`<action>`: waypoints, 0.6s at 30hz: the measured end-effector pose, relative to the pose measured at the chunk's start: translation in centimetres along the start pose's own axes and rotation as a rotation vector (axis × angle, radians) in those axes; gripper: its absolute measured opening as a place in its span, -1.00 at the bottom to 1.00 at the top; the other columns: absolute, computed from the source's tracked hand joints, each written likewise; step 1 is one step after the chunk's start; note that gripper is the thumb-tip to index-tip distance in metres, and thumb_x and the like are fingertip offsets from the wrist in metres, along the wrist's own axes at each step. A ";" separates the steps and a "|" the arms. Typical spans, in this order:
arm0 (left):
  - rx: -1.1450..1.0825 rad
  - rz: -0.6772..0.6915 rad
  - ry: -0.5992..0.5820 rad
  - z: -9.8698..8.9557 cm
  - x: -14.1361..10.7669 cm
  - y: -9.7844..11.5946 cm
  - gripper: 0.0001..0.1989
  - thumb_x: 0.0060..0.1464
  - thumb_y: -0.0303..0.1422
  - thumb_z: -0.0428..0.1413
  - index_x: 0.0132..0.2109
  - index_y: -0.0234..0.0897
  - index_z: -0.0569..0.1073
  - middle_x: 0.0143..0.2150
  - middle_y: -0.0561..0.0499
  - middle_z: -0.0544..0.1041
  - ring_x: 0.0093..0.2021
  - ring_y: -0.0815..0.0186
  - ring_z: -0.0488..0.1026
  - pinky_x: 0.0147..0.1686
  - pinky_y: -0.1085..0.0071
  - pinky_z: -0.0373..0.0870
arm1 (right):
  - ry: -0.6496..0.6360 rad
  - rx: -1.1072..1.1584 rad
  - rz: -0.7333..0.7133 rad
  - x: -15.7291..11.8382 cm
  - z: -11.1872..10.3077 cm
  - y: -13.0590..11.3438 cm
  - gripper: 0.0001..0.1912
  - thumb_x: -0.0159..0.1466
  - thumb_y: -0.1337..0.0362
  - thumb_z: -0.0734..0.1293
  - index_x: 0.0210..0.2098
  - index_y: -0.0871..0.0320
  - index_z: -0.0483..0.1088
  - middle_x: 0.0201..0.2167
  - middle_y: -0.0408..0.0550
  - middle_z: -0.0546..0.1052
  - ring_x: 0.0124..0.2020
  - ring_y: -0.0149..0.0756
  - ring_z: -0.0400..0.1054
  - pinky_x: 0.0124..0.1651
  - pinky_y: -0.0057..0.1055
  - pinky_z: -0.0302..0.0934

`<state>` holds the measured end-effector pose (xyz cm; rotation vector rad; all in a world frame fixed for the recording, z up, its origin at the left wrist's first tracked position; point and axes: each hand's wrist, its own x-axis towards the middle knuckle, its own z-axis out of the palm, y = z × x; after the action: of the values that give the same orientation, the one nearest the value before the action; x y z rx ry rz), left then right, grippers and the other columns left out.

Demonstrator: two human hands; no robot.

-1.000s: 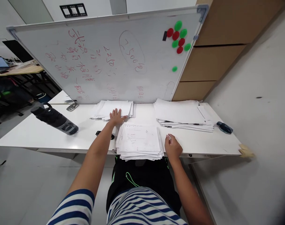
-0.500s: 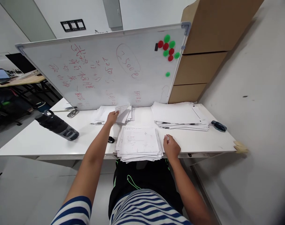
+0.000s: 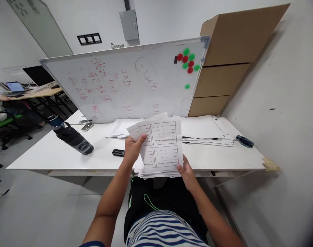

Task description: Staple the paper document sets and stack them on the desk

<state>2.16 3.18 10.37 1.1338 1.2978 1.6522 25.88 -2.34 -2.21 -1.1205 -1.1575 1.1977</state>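
Observation:
Several printed sheets of paper (image 3: 165, 137), fanned a little apart, are held up above the front of the desk. My left hand (image 3: 134, 148) grips their left side, thumb on top. At their lower right corner my right hand (image 3: 187, 174) pinches the edge between thumb and fingers. Beneath them is a thick paper stack (image 3: 156, 173) at the desk's front edge, mostly hidden by the sheets. Behind my left hand lies another pile of papers (image 3: 117, 128). Left of that hand is a black stapler-like object (image 3: 118, 153).
A whiteboard (image 3: 107, 85) with red writing and round magnets stands at the back of the white desk (image 3: 102, 159). Large papers (image 3: 202, 128) lie at right, near a dark blue tool (image 3: 245, 141). A dark bottle (image 3: 74, 139) lies left. Cardboard boxes (image 3: 223, 79) rise behind. A person sits far left.
My left hand has brought sheets from the back left pile to above the front stack. My right hand has taken hold of their lower right corner. The view has shifted slightly.

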 end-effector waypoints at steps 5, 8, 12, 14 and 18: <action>-0.089 -0.099 0.179 1.4 -2.2 -3.3 -0.52 -0.02 -0.01 0.26 -0.14 -0.33 0.58 -0.11 -0.14 0.63 -0.03 0.13 0.55 -0.03 0.23 0.49 | -0.008 0.137 0.112 -2.1 4.1 -1.8 -0.29 0.18 -0.09 0.41 0.24 0.05 0.32 0.14 0.02 0.49 0.23 -0.03 0.29 0.31 0.00 0.13; -0.096 -0.132 0.147 1.0 -3.3 -5.0 -0.54 0.04 -0.02 0.22 -0.07 -0.29 0.56 -0.03 -0.14 0.61 0.08 0.12 0.50 0.08 0.22 0.43 | 0.139 0.097 0.082 -1.2 4.7 -3.3 -0.36 0.19 -0.04 0.40 0.19 0.08 0.37 0.13 0.02 0.50 0.24 -0.03 0.29 0.31 -0.05 0.14; -0.136 -0.094 0.051 -1.7 -3.4 -5.3 -0.51 -0.01 -0.09 0.28 0.03 -0.23 0.52 0.00 -0.12 0.59 0.11 0.12 0.48 0.13 0.21 0.41 | 0.182 -0.032 0.008 0.7 3.2 -5.5 -0.49 0.18 -0.01 0.42 0.03 0.14 0.50 -0.01 0.05 0.59 0.14 0.02 0.39 0.21 -0.06 0.27; -0.104 -0.049 0.019 -3.4 -2.9 -4.7 -0.50 -0.01 -0.09 0.27 0.05 -0.21 0.51 -0.01 -0.11 0.60 0.07 0.13 0.50 0.10 0.20 0.43 | 0.189 -0.112 -0.035 1.5 2.1 -6.4 -0.51 0.16 -0.02 0.43 -0.05 0.18 0.54 -0.05 0.07 0.61 0.09 0.04 0.43 0.17 -0.07 0.30; 0.058 -0.010 -0.139 -6.1 -1.9 -3.9 -0.54 -0.06 -0.12 0.30 -0.02 -0.21 0.54 -0.08 -0.10 0.62 -0.02 0.14 0.54 0.01 0.22 0.47 | 0.159 -0.220 -0.059 2.6 0.7 -7.1 -0.51 0.13 -0.05 0.43 -0.12 0.20 0.57 -0.15 0.08 0.64 -0.04 0.04 0.49 0.03 -0.09 0.39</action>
<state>-2.81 0.32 5.54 1.2520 1.2676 1.5085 25.80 -0.10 5.08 -1.3130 -1.2113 0.9346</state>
